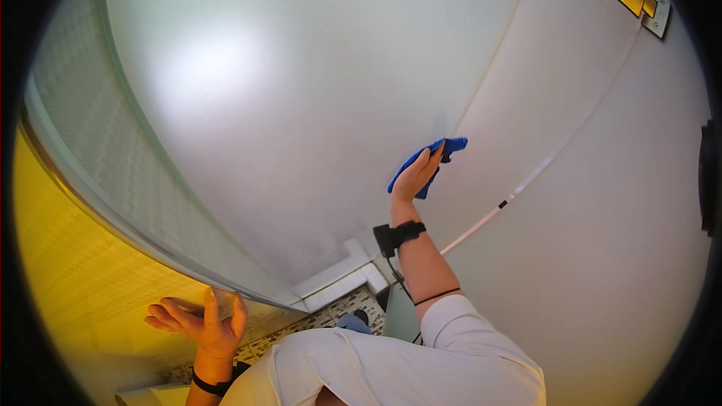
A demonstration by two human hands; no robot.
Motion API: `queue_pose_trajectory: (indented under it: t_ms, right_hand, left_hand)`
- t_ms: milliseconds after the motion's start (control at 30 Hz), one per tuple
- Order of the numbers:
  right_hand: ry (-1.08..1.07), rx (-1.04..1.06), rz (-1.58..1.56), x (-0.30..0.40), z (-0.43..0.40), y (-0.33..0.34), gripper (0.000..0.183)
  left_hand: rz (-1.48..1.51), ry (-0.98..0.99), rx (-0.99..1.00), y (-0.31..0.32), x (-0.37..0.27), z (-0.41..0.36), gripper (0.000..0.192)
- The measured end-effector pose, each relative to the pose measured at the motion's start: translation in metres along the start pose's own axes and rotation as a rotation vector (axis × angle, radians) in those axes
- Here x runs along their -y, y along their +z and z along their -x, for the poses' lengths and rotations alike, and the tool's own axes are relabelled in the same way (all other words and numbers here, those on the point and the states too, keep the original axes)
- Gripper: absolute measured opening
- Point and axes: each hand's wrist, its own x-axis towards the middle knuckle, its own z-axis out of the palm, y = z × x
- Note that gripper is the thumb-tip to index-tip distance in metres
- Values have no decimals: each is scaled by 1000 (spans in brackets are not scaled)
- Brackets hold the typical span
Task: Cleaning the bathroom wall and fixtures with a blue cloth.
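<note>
A blue cloth [407, 171] lies bunched under the palm and fingers of my right hand [418, 172], which presses it to a large frosted glass panel [316, 124]. Part of the cloth sticks out past my fingertips. My left hand [210, 318] is raised at the lower left with its fingers spread and nothing in it. It is beside the metal edge strip [141, 254] of a yellow-lit wall; whether a fingertip touches the strip cannot be told.
A glass door hinge [640, 1] sits at the upper right, above a seam strip [541, 168]. A white ledge [338, 287] meets the panel's foot, with mosaic floor tiles [333, 311] below. A dark fitting [707, 177] shows at the right rim.
</note>
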Motion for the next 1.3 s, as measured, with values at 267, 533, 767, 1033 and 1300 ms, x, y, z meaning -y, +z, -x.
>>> queue_pose_trajectory:
  t_ms: [267, 533, 767, 1033, 1300]
  right_hand:
    - [-239, 319, 153, 66, 155, 20, 61]
    - [-828, 456, 63, 160, 98, 39, 38]
    - [-1008, 403, -11, 244, 45, 70, 47]
    - [-1317, 886, 75, 138, 136, 33, 27]
    - [-1620, 868, 40, 99, 125, 23, 36]
  left_hand:
    - [7, 47, -80, -1, -4, -9, 60]
    - [16, 33, -47, -4, -4, -4, 57]
    - [33, -22, -3, -6, -4, -4, 60]
    - [39, -28, -9, -1, -4, 0, 59]
    - [29, -19, -6, -3, -4, -1, 62]
